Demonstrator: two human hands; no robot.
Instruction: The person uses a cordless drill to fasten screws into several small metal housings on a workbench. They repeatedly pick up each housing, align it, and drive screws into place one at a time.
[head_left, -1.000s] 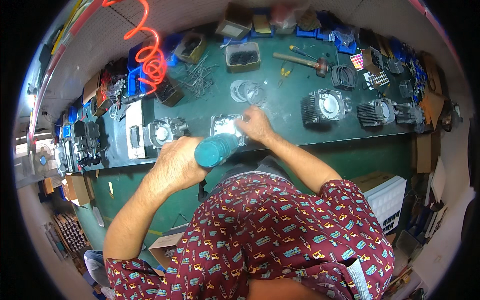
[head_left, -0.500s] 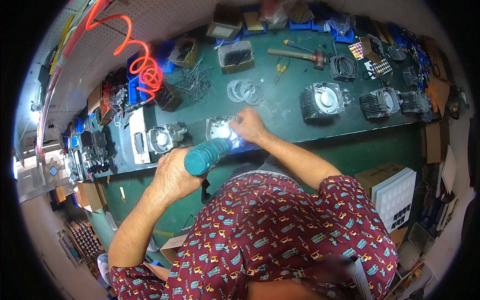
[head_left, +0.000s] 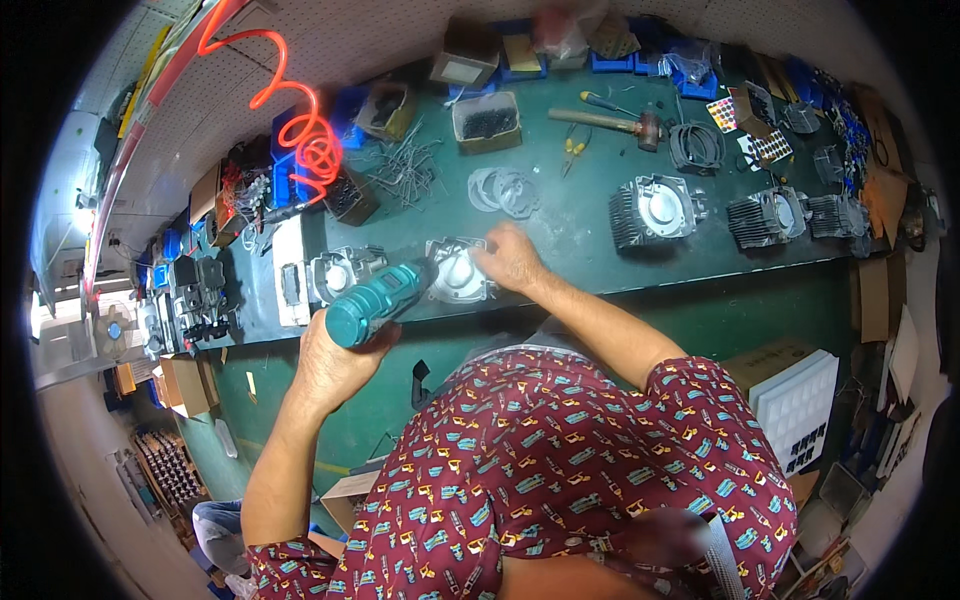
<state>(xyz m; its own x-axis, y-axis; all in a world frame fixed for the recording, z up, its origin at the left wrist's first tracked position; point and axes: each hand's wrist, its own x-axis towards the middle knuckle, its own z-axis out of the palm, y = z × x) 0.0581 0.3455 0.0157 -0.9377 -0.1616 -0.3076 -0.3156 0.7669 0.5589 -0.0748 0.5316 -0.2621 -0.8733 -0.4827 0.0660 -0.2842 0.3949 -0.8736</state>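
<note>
While I watch the head view, I've got the left hand [head_left: 338, 365] wrapped around a teal power driver [head_left: 372, 303], out over the bench's [head_left: 575, 240] near edge. Its nose sits at the left side of a silver metal housing [head_left: 460, 276]; can't tell if they touch. Housing lies near the front edge, left of bench centre, open face up. Right hand [head_left: 512, 260] is at the housing's right side, fingers curled in against it; can't tell whether they pinch anything.

Second silver housing [head_left: 338, 275] along the front edge, left of the driver, next to a white block [head_left: 289, 270]. Thin flat gaskets [head_left: 503, 192] overlap between the working housing and the far edge. Toward the right end I see three finned cylinders [head_left: 655, 212], one well apart from the other two. Mallet [head_left: 600, 122], yellow-handled pliers [head_left: 572, 148] and an open box of small black parts [head_left: 487, 123] sit toward the far edge.
</note>
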